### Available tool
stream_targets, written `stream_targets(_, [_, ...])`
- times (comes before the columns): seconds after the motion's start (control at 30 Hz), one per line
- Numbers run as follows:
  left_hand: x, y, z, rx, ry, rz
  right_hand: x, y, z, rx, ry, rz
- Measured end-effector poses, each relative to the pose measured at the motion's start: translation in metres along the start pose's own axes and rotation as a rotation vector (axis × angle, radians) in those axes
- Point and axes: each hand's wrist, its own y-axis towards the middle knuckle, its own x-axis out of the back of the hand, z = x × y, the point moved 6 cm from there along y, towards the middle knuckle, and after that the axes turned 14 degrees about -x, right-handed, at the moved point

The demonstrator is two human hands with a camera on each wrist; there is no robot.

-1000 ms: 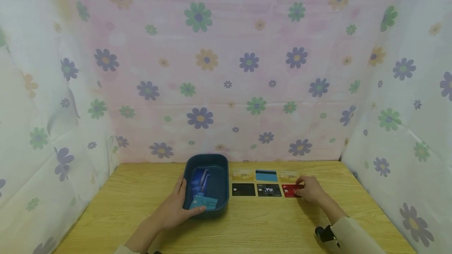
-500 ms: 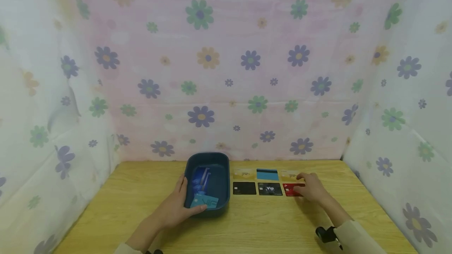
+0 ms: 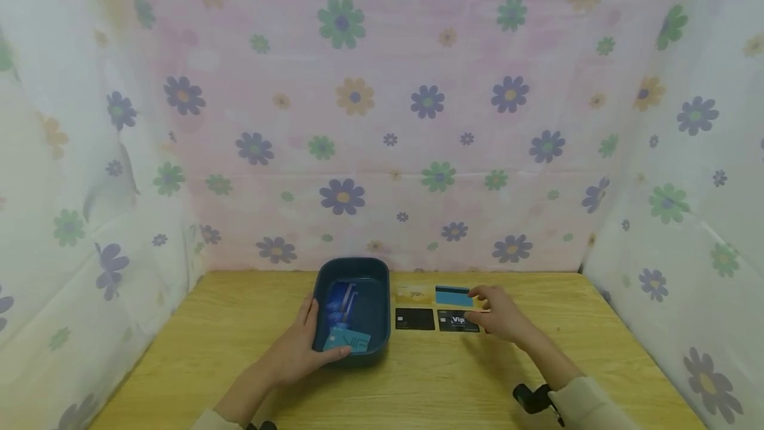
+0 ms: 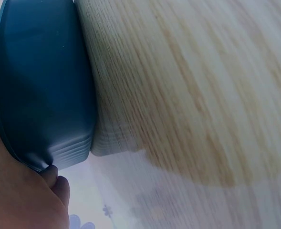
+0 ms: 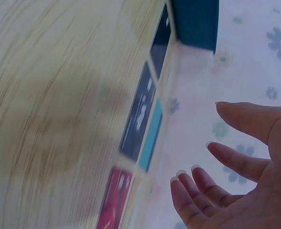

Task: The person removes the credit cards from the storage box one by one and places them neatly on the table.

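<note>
My left hand point(image 3: 291, 354) grips the left side of a dark blue-green plastic box point(image 3: 383, 307), its thumb over the near rim. Inside lie blue cards point(image 3: 341, 300) and a teal card point(image 3: 347, 340) marked VIP. Right of the box, cards lie in two rows: a gold card point(image 3: 414, 293), a blue card with a black stripe point(image 3: 453, 296), a black card point(image 3: 414, 319) and a dark Vip card point(image 3: 455, 322). My right hand point(image 3: 506, 317) hovers over their right end, fingers spread and holding nothing. It mostly hides the red card point(image 5: 113, 200) in the head view.
The cards and box stand on a wood-grain table point(image 3: 418, 383), with its back edge just behind them. Flower-patterned cloth point(image 3: 382, 118) walls the back and both sides. A black device point(image 3: 531, 398) sits at my right wrist.
My right hand has left the red card and moved left, towards the Vip card. The left hand keeps its place on the box. The head view has shifted slightly.
</note>
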Motion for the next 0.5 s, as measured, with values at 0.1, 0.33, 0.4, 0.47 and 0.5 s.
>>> stream_targets(0.1, [0.000,-0.001,0.000,0.003,-0.001,0.004,-0.008,0.001,0.007,0.006,0.016,0.021])
stream_targets(0.33, [0.001,-0.001,-0.002,0.001,-0.010,0.001,-0.025,0.004,0.024,0.012,0.023,0.028])
stream_targets(0.4, [0.001,-0.001,-0.002,0.001,-0.009,0.000,-0.031,0.005,0.031,0.030,0.037,0.044])
stream_targets(0.47, [0.002,-0.001,-0.002,0.001,-0.009,0.000,-0.036,0.005,0.037,0.047,0.051,0.065])
stream_targets(0.5, [0.002,-0.001,-0.002,0.001,-0.009,0.000,-0.039,0.004,0.040,0.056,0.058,0.078])
